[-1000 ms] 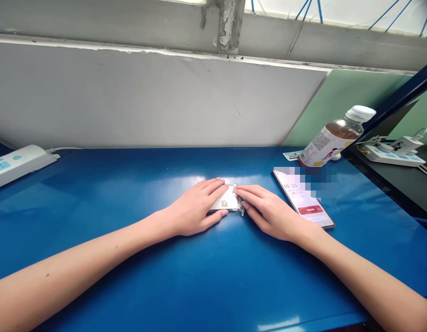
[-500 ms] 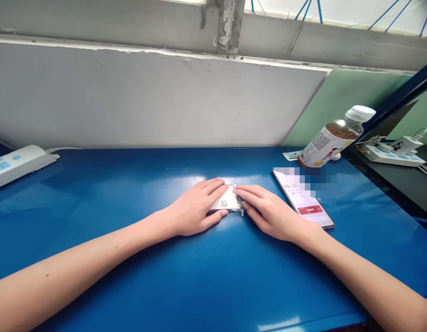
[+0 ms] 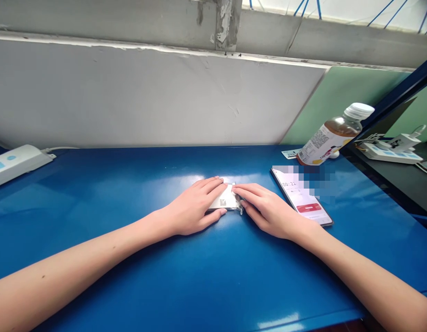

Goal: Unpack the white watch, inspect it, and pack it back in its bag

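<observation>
Small flat silvery pouch with a white QR-code label [image 3: 224,202] lies at the middle of the glossy blue table [image 3: 213,276], half covered by the person's hands. The left hand [image 3: 194,210] rests flat on the pouch's left part, fingers stretched out and close together, thumb along the near edge. The right hand [image 3: 268,210] lies flat too, fingers extended, their tips touching the pouch's right edge, where a little crinkled metallic tab [image 3: 239,206] sticks out. Neither hand pinches anything; both press down with open palms.

From where I stand, the slick tabletop looks like the main risk: a sideways push could make the pouch skid out from under the fingers. The tab at the right edge looks flimsy and might bend or tear under pressure from the fingertips. The black smartphone with a lit white screen [image 3: 305,203] lies just right of the right hand, so a wide sweep of that wrist could knock it. Farther right, the clear plastic bottle of brown drink with a white cap [image 3: 332,136] could tip if struck.

Counted: one pouch, two hands, one phone, one bottle, one small white card [image 3: 289,153] beside the bottle, and two white power strips, one at the far left [image 3: 16,163] and one on the dark bench at the far right [image 3: 389,155].
</observation>
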`<state>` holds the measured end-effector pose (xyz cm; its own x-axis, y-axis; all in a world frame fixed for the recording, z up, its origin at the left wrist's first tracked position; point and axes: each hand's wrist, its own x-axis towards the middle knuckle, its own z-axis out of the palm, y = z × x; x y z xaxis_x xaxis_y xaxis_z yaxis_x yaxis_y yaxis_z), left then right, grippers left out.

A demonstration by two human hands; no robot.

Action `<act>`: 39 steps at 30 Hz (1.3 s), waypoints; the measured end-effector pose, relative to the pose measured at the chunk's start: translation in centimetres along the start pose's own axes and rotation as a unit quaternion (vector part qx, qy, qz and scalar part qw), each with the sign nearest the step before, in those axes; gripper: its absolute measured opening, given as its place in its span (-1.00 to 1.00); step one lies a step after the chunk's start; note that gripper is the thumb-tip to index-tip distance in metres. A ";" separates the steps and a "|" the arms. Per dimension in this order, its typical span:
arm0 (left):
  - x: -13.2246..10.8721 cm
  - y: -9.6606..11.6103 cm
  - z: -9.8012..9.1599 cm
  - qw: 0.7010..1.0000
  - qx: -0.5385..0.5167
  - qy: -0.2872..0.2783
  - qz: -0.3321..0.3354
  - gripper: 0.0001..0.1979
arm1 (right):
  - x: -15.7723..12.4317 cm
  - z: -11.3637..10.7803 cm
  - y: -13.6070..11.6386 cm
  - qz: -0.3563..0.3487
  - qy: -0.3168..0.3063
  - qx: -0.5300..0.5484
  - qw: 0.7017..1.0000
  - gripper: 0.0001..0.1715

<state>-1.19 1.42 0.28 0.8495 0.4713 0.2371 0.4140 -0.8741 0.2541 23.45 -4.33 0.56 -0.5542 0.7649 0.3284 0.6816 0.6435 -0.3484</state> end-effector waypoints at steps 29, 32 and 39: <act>0.0 0.0 0.0 1.000 -0.004 0.001 -0.003 -0.44 | 0.0 -0.1 -0.1 -0.003 0.008 0.002 1.000 -0.52; 0.0 0.0 0.0 1.000 -0.007 0.003 -0.002 -0.44 | 0.0 -0.2 -0.2 -0.006 0.008 0.000 1.000 -0.52; 0.0 0.1 0.0 1.000 -0.009 0.003 -0.002 -0.44 | -0.1 -0.3 -0.3 0.000 -0.007 -0.004 1.000 -0.53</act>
<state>-1.19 1.36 0.34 0.8456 0.4758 0.2419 0.4119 -0.8699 0.2714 23.40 -4.61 0.92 -0.5610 0.7648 0.3169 0.6847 0.6438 -0.3417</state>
